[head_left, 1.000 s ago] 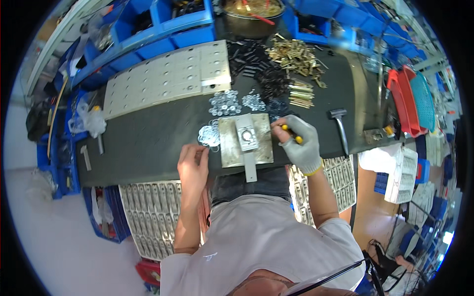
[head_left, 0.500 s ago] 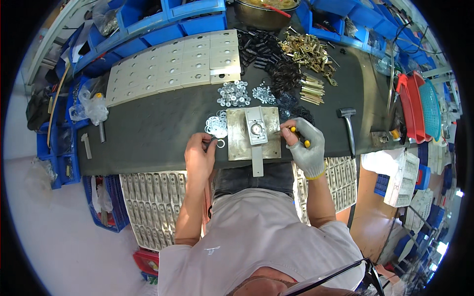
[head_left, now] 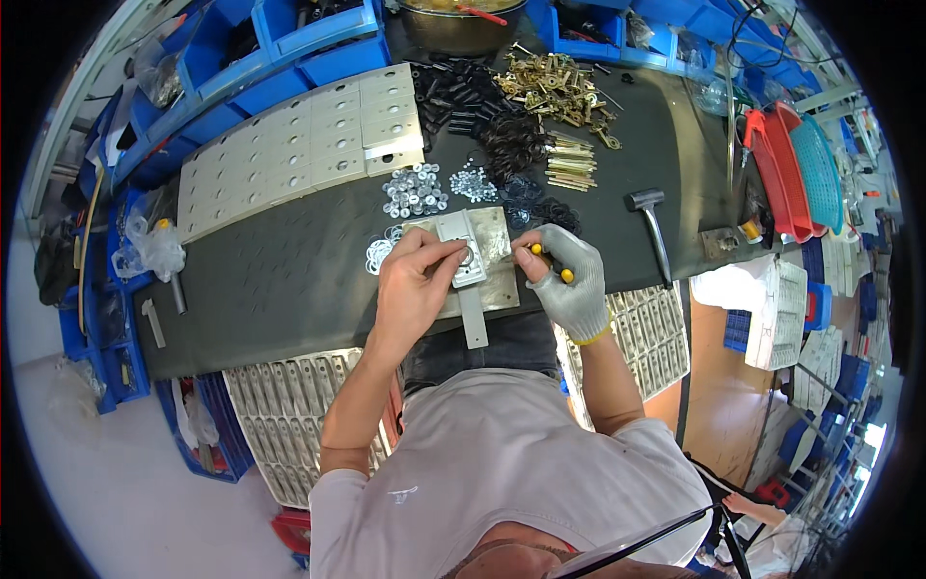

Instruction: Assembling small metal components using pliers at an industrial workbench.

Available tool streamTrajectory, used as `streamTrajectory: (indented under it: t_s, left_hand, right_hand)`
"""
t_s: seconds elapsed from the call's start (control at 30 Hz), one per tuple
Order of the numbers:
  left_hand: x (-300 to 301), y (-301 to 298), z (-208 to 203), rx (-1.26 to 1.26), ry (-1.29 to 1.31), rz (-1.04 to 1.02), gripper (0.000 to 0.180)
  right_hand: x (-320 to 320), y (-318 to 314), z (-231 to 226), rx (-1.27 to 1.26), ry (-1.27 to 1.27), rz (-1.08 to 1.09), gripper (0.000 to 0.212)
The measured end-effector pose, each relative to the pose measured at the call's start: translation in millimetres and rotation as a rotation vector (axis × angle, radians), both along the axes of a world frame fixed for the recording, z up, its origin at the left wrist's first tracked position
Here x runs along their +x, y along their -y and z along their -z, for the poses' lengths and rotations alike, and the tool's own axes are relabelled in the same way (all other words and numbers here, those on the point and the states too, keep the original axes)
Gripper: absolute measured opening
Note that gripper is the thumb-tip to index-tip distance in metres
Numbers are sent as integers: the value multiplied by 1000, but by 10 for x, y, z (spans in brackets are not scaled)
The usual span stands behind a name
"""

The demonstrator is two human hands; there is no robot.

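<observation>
A rectangular silvery fitting with a round opening [head_left: 455,228] lies on a square metal plate [head_left: 497,243] at the near edge of the bench. From it a flat metal strip [head_left: 474,323] sticks out toward me. My bare left hand [head_left: 413,280] reaches over the fitting, thumb and fingertips pinched at its round opening; whatever they pinch is too small and covered to name. My right hand [head_left: 576,268], in a grey fingerless glove, is closed around a yellow-handled tool [head_left: 566,276], just right of the plate. The tool's working end is hidden. White ring washers [head_left: 378,256] lie beside my left hand.
Small round metal parts [head_left: 415,190], black cylinders [head_left: 465,95], brass-coloured parts [head_left: 555,87] and thin rods [head_left: 571,162] lie in heaps beyond. Rows of pale metal plates [head_left: 299,145] stand far left. A hammer [head_left: 652,227] lies at right. Blue bins [head_left: 338,63] line the back.
My left hand has moved from beside the ring washers up and right onto the fitting. The right hand keeps its hold beside the plate. The whole view has shifted slightly.
</observation>
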State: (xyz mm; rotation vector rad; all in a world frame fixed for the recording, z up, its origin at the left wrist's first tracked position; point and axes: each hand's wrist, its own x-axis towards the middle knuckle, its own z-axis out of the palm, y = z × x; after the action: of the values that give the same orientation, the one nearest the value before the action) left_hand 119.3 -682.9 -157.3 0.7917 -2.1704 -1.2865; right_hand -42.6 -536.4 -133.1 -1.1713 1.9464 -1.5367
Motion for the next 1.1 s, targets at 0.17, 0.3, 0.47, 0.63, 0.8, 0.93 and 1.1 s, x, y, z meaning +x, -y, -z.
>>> streamTrajectory:
  t_s: [0.17,0.3,0.47,0.63,0.8,0.93,1.1]
  left_hand:
    - [-74,3,-11,-5,56,-56,15]
    - [-62,-13,-2,9,47,-29,16]
    - [-18,0,-104,-25,78,37,17]
    - [1,2,-170,-305,166,113,21]
    - [-9,-72,-157,-214,156,58,21]
    - [7,-92,-166,-139,165,72,22]
    - [-21,-88,-129,-189,141,73,22]
  right_hand:
    - [-38,-56,37,13,-36,-12,9]
    - [-40,-33,45,8,-37,-3,11]
    - [-94,59,56,-72,-108,-32,10]
    - [-129,194,96,-111,-93,-92,12]
    - [-106,328,45,-126,-150,-177,13]
    - [-107,359,83,-139,-145,-168,12]
    - [-120,358,79,-104,-166,-168,13]
